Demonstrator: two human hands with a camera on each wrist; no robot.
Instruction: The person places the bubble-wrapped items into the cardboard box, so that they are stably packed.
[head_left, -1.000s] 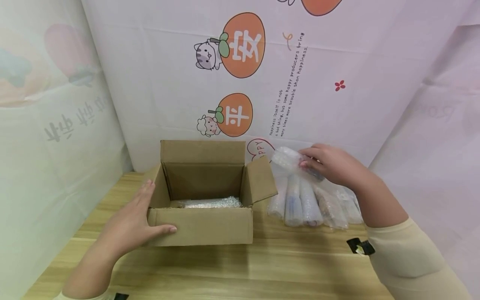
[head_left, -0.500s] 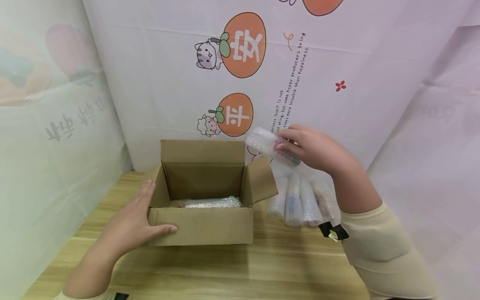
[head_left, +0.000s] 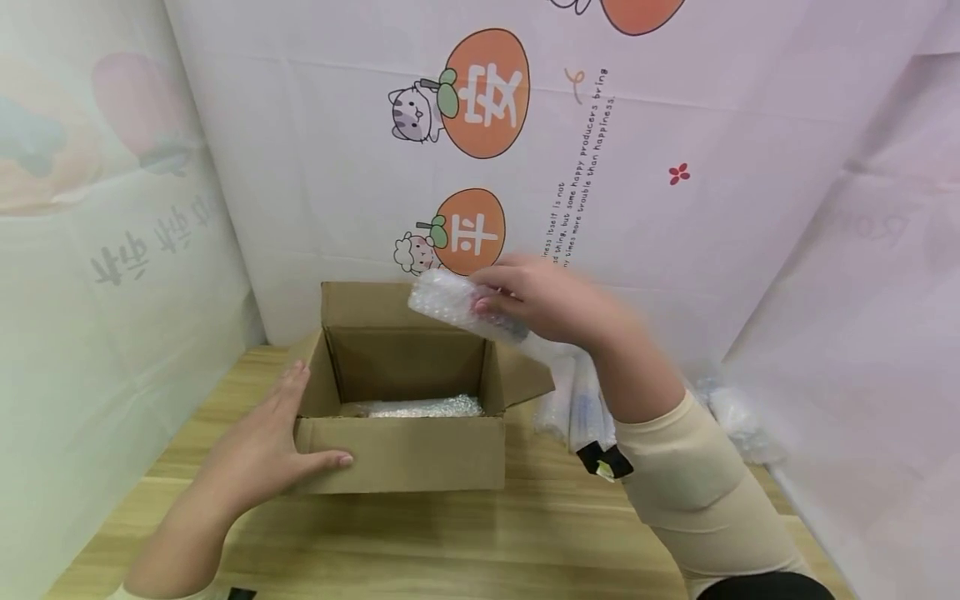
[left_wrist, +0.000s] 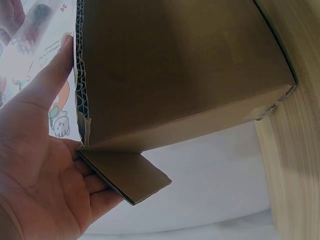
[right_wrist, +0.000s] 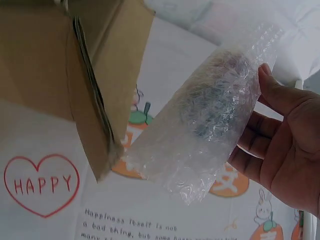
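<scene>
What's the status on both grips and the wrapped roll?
Left grip on carton's near-left corner. Right grip holding bubble-wrapped roll in the air, not yet in. Opening uncovered; another wrapped pack inside.

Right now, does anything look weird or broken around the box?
Yes. The printed sheet behind the box looks sideways: its writing climbs upward instead of running across. The box's cut edge also looks rough and frayed at a corner near the left hand. I see nothing spilled.
</scene>
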